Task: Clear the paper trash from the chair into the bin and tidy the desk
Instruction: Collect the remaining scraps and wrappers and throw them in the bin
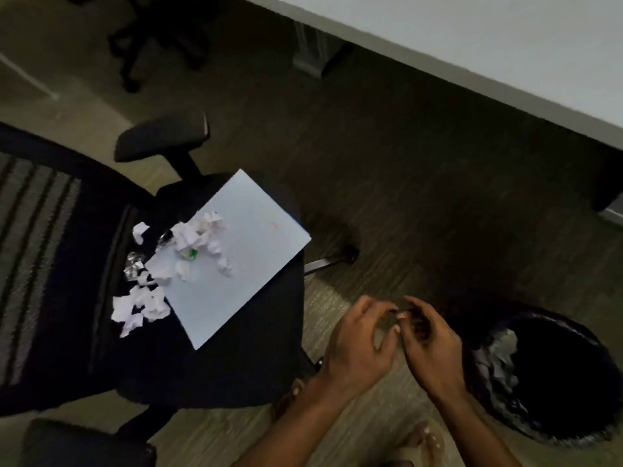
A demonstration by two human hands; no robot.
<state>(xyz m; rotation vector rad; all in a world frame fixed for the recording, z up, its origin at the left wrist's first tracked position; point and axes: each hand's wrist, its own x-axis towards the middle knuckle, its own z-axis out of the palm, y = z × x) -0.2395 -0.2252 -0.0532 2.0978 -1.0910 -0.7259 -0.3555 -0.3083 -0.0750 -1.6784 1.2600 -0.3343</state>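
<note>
A black office chair (236, 365) stands at the left, with a large pale sheet of paper (242, 264) lying on its seat. Crumpled white paper scraps (199, 244) sit on the sheet, and more scraps (140, 310) lie on the seat beside it, with bits of foil (133, 264). A black bin (553, 379) lined with a bag stands on the floor at the lower right, crumpled paper inside. My left hand (360, 345) and my right hand (428, 342) hover together between chair and bin, fingers curled apart, fingertips nearly touching. I see nothing held in either.
The white desk (505, 38) runs diagonally across the upper right, its legs (306, 52) beneath it. A second chair's base (151, 45) stands at the top left. Carpeted floor lies between chair and desk. My sandalled foot (418, 443) shows at the bottom.
</note>
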